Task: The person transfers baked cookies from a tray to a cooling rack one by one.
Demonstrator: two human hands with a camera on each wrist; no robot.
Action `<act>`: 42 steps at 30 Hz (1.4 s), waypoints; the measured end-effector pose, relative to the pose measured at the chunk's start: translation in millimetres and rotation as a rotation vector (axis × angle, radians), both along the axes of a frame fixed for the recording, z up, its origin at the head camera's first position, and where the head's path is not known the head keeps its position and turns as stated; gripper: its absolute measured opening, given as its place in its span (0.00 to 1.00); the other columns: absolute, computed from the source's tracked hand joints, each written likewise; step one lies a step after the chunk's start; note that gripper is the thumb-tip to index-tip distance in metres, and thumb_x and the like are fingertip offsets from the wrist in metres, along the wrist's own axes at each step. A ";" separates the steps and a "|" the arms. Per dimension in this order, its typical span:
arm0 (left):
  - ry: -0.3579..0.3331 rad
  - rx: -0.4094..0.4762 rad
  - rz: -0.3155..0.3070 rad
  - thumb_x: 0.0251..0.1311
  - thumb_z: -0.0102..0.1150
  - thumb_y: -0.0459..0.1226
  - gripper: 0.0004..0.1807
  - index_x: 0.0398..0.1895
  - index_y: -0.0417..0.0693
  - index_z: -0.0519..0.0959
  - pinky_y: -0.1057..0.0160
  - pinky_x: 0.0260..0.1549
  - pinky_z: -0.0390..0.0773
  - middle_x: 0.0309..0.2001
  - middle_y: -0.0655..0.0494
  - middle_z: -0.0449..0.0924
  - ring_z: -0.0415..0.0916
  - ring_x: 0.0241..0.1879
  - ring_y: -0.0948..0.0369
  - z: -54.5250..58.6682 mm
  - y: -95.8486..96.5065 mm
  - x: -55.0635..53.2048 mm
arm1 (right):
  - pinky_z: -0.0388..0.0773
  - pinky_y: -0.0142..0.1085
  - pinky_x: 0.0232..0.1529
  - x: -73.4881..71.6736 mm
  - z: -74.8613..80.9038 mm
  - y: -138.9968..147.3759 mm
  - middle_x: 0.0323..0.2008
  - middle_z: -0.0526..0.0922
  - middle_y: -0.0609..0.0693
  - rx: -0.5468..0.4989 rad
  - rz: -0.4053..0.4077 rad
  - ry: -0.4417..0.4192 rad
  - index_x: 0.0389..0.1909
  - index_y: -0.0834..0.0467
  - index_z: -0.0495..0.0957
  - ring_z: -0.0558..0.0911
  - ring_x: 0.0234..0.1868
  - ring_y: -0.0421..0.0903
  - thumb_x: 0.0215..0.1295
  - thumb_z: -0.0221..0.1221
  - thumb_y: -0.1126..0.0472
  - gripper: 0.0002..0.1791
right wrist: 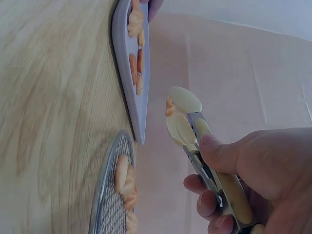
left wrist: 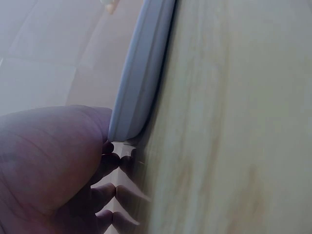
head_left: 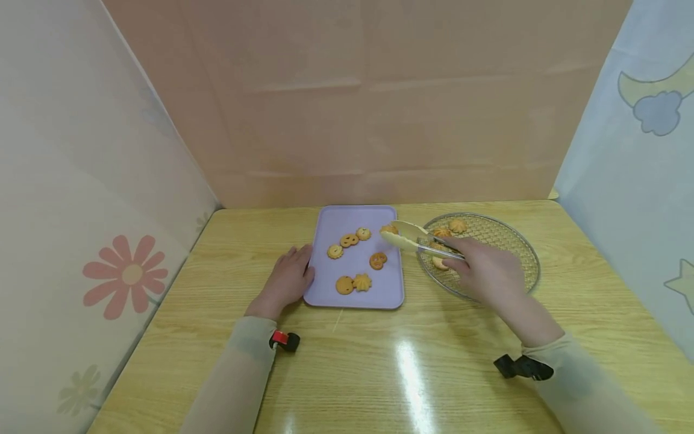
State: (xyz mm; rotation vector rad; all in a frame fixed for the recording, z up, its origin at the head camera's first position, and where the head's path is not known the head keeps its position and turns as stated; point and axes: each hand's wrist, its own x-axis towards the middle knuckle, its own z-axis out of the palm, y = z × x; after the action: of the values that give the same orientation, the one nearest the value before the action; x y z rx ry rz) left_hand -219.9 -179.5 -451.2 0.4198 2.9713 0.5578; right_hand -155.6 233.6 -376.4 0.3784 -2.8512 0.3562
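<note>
My right hand (head_left: 490, 271) grips a pair of metal tongs (head_left: 401, 242) with cream-coloured tips. Between those tips is a small golden cookie (right wrist: 169, 107), held above the right side of a lilac tray (head_left: 391, 292). My left hand (head_left: 287, 274) rests on the table at the tray's left edge, its thumb against the rim and its fingers relaxed. On the tray lie several cookies, among them a pretzel-shaped one (head_left: 378, 260), a star-shaped one (head_left: 362, 282) and a plain round one (head_left: 344, 285).
To the right of the tray, a round wire-mesh rack (head_left: 504, 253) carries several more cookies (head_left: 458, 225), partly hidden behind my right hand and the tongs. The wooden table (head_left: 347, 367) backs onto a tan sheet (head_left: 352, 120). Patterned cloth walls stand on both sides.
</note>
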 end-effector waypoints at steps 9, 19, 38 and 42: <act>0.003 0.006 0.006 0.85 0.50 0.39 0.34 0.86 0.33 0.60 0.36 0.84 0.49 0.85 0.38 0.61 0.51 0.85 0.36 2.1 -0.2 1.1 | 0.75 0.48 0.18 5.4 2.0 28.5 0.60 0.88 0.64 0.000 -0.047 -0.006 0.72 0.56 0.82 0.91 0.43 0.66 0.77 0.69 0.50 0.28; 0.014 0.006 0.002 0.85 0.50 0.39 0.34 0.86 0.33 0.60 0.36 0.84 0.49 0.85 0.38 0.61 0.51 0.85 0.36 1.5 -0.9 0.8 | 0.64 0.45 0.14 11.1 1.8 62.3 0.54 0.89 0.67 -0.022 -0.124 0.020 0.71 0.57 0.81 0.84 0.24 0.53 0.76 0.71 0.51 0.28; 0.027 -0.001 -0.008 0.85 0.49 0.40 0.34 0.86 0.33 0.60 0.34 0.83 0.49 0.84 0.38 0.62 0.52 0.85 0.35 -2.6 -2.4 -2.1 | 0.68 0.52 0.19 16.0 -3.3 119.7 0.58 0.85 0.73 -0.005 -0.228 -0.073 0.74 0.59 0.76 0.87 0.33 0.68 0.81 0.65 0.48 0.29; 0.021 -0.008 -0.010 0.85 0.48 0.40 0.34 0.86 0.33 0.60 0.34 0.83 0.50 0.84 0.38 0.61 0.52 0.85 0.35 -3.8 -1.6 -2.4 | 0.68 0.54 0.19 15.6 -5.9 128.3 0.59 0.83 0.75 -0.003 -0.254 -0.100 0.74 0.59 0.75 0.87 0.36 0.74 0.82 0.64 0.48 0.29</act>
State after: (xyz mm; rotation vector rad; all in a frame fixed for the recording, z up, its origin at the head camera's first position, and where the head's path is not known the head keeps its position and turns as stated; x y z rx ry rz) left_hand -222.3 -181.1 -455.0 0.4427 2.9887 0.5430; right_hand -140.0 361.8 -382.2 -0.0047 -2.9478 0.3384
